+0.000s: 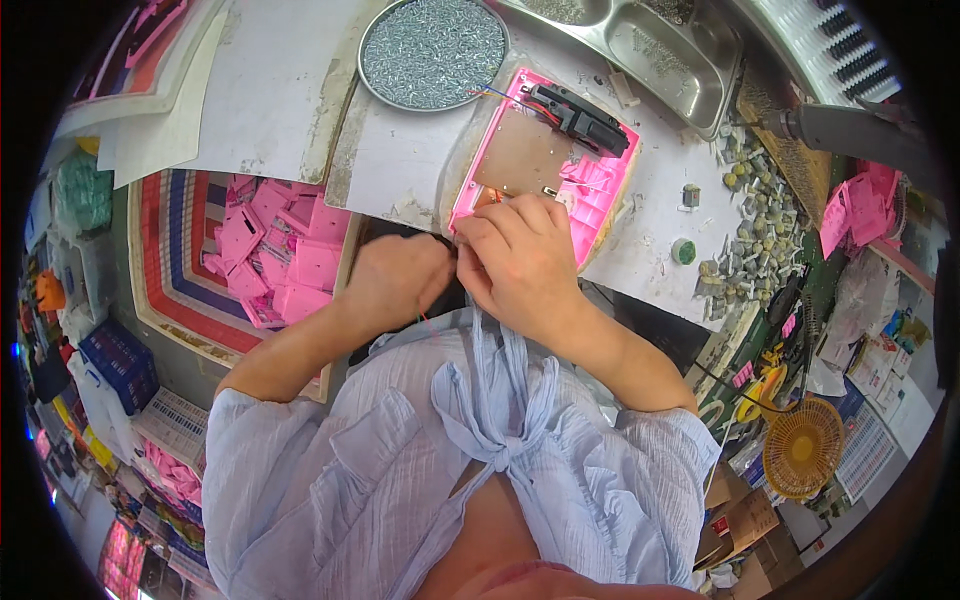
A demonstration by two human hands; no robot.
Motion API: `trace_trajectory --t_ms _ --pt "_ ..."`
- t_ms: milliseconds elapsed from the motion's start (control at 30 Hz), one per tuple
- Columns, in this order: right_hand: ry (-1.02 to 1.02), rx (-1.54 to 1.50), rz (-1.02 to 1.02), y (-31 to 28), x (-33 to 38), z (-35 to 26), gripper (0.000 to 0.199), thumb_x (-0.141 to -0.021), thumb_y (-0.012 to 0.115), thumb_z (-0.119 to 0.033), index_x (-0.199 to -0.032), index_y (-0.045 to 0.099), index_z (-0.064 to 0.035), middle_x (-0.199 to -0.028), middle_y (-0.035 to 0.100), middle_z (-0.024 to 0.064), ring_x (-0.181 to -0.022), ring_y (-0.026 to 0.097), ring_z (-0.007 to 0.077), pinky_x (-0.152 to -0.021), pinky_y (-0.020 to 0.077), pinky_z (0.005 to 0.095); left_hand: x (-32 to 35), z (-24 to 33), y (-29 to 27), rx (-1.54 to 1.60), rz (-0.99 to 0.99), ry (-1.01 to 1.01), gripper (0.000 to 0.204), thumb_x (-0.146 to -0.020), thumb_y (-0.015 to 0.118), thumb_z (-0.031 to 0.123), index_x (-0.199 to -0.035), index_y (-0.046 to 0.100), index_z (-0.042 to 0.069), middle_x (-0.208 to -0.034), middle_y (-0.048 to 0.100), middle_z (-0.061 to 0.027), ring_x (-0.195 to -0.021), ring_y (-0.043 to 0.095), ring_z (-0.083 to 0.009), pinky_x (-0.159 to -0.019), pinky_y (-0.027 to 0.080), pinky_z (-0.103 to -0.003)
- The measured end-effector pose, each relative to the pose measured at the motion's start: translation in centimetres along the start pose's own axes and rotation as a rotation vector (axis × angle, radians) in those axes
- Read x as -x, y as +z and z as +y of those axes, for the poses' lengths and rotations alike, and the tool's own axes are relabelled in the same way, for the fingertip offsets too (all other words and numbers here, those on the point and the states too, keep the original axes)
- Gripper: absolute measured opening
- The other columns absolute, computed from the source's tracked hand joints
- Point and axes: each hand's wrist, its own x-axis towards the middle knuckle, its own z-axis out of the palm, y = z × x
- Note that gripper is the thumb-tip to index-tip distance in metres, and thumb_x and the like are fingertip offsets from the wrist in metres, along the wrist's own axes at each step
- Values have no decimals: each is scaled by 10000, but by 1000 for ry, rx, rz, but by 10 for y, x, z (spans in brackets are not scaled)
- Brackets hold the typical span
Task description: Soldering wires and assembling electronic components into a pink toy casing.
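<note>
A pink plastic casing (pixel 592 212) lies tilted on the bench edge in front of me. It holds a brown circuit board (pixel 522 155), a black plastic part (pixel 578 118) and thin coloured wires. Over its near edge bends my right hand (pixel 525 255), thumb and fingers pinched together at the near left corner. My left hand (pixel 395 275) is closed just left of that corner, almost touching the right fingertips. Whatever lies between the fingers of either hand is hidden. Under the left hand, a thin red and green wire end (pixel 427 322) sticks out.
A round metal tray (pixel 362 52) of screws and a steel compartment tray (pixel 722 112) stand at the back. Small metal components (pixel 755 215) are heaped at right, near a round green-topped piece (pixel 683 251). Pink plastic parts (pixel 270 245) fill a striped-lined box at left.
</note>
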Motion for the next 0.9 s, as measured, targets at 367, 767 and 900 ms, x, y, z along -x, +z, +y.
trace_trajectory --t_ms 367,767,900 --pt "69 75 -43 5 -1 -2 137 -789 641 -184 -890 617 -95 -869 548 85 -867 525 275 -778 405 433 -52 6 -86 348 -121 80 250 -796 788 88 -978 621 50 -865 602 -119 -768 626 -318 -683 511 -424" --pt "310 471 647 -246 -64 256 158 -880 707 -170 -966 730 -39 -942 733 126 -786 704 249 -718 531 339 -80 -15 -64 253 -126 350 197 -772 832 101 -902 690 64 -809 576 -82 -709 609 -275 -607 499 -380" --pt "49 836 606 -281 -94 321 159 -839 746 -152 -993 741 -114 -930 704 65 -910 631 298 -807 516 405 -80 -13 -61 249 -108 332 194 -731 855 74 -866 716 61 -791 587 -65 -689 606 -240 -587 483 -350"
